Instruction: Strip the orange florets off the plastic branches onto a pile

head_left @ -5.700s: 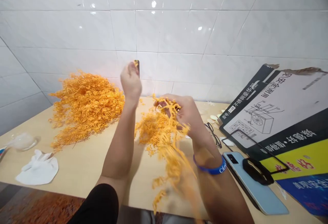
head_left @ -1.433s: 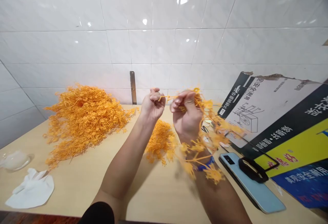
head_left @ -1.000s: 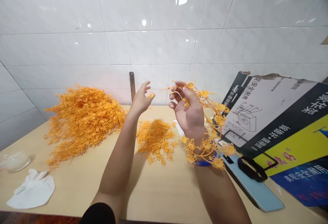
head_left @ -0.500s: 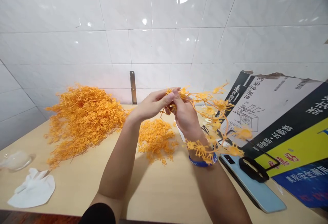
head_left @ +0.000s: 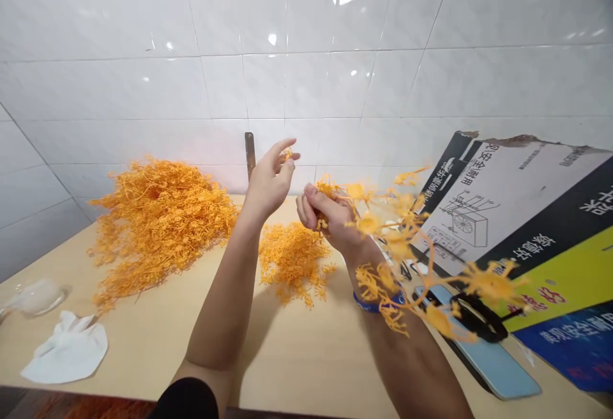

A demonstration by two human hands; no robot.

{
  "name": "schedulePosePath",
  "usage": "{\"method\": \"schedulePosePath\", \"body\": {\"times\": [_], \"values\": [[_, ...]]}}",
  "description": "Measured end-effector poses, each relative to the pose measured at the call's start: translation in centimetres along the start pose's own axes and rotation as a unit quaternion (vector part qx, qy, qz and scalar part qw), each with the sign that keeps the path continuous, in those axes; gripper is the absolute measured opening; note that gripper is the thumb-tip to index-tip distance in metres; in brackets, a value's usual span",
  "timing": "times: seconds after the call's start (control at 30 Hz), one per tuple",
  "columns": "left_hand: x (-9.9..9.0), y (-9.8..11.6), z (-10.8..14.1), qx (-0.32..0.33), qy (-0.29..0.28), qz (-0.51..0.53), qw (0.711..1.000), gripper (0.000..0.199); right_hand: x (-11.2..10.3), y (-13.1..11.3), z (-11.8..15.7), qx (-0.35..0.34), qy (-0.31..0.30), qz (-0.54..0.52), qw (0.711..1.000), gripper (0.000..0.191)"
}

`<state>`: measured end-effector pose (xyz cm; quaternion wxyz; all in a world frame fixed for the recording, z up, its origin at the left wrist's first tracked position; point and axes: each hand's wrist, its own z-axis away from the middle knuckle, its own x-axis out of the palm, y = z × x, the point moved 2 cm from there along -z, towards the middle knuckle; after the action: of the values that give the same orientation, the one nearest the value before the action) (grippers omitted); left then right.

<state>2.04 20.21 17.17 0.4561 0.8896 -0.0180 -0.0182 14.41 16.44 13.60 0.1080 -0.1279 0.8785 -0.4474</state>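
Note:
My right hand [head_left: 335,218] is closed around an orange artificial flower stem [head_left: 405,240]. Its thin, star-tipped branches spread out to the right, over the wrist and its blue wristband [head_left: 373,304]. A little apart, up and to the left, my left hand [head_left: 271,182] pinches a small orange sprig [head_left: 287,153] between thumb and fingers. Below both hands a small heap of short orange sprigs [head_left: 294,259] lies on the table. Further left stands a large, tangled pile of orange stems [head_left: 163,221].
The wooden table [head_left: 306,355] meets a white tiled wall [head_left: 335,87]. At right, a printed cardboard box [head_left: 522,170] leans behind a light blue phone [head_left: 507,368] and a black strap-like item [head_left: 479,323]. A white cloth [head_left: 69,349] and a clear, rounded object [head_left: 38,296] lie at left.
My hands, together before, have come apart. The left moved up and left with a small sprig; the right dropped slightly, still gripping the stem, whose branches swing lower and further right.

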Motion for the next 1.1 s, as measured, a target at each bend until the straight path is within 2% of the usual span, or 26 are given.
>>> {"method": "schedulePosePath", "body": {"times": [0.07,0.13,0.23,0.3,0.37,0.43,0.53,0.7,0.77,0.83,0.87,0.9,0.93,1.0,1.1], "values": [[-0.1,0.1,0.1,0.0,-0.055,-0.029,0.998,0.025,-0.3,0.4,-0.5,0.036,-0.015,-0.042,0.998,0.059],[0.1,0.3,0.4,-0.024,-0.127,0.003,0.992,0.024,-0.7,0.8,-0.9,0.076,-0.011,-0.062,0.995,0.059],[0.7,0.8,1.1,-0.068,-0.216,0.049,0.973,0.027,-1.0,1.4,-1.2,0.129,-0.009,-0.044,0.991,0.058],[1.1,0.8,1.4,-0.089,-0.24,0.059,0.965,0.028,-1.1,1.6,-1.3,0.139,0.0,-0.015,0.99,0.056],[1.4,0.6,1.2,-0.097,-0.208,0.089,0.969,0.028,-1.1,1.7,-1.3,0.123,0.019,0.013,0.992,0.056],[1.5,0.3,0.9,-0.091,-0.135,0.13,0.978,0.023,-1.0,1.6,-1.4,0.091,0.032,0.036,0.995,0.06],[1.9,0.0,0.6,-0.086,-0.046,0.176,0.979,0.021,-0.8,1.5,-1.5,0.042,0.014,0.063,0.997,0.065],[2.7,-0.8,0.4,-0.083,0.01,0.207,0.975,0.022,-1.4,1.0,-1.4,0.013,-0.006,0.129,0.991,0.067],[2.0,-1.6,-0.2,-0.05,0.092,0.209,0.972,0.025,-1.3,0.2,-0.8,0.022,-0.081,0.176,0.981,0.066],[0.8,-2.4,-1.0,-0.028,0.191,0.195,0.962,0.029,-0.7,-1.0,0.1,0.027,-0.194,0.221,0.956,0.062],[0.2,-2.8,-1.4,-0.028,0.219,0.175,0.96,0.03,-0.3,-1.6,0.6,0.026,-0.235,0.233,0.943,0.059],[-0.2,-3.1,-1.8,-0.03,0.222,0.145,0.964,0.029,0.0,-2.1,1.0,0.021,-0.251,0.235,0.939,0.056],[-0.4,-3.2,-2.1,-0.033,0.2,0.108,0.973,0.024,0.3,-2.6,1.2,0.012,-0.247,0.231,0.941,0.054],[-0.4,-3.0,-2.2,-0.025,0.125,0.028,0.991,0.012,0.6,-3.0,1.3,-0.008,-0.199,0.216,0.956,0.052],[0.3,-2.1,-1.5,-0.014,0.018,-0.016,1.0,0.031,0.1,-2.1,0.8,0.014,-0.105,0.206,0.973,0.052]]}}
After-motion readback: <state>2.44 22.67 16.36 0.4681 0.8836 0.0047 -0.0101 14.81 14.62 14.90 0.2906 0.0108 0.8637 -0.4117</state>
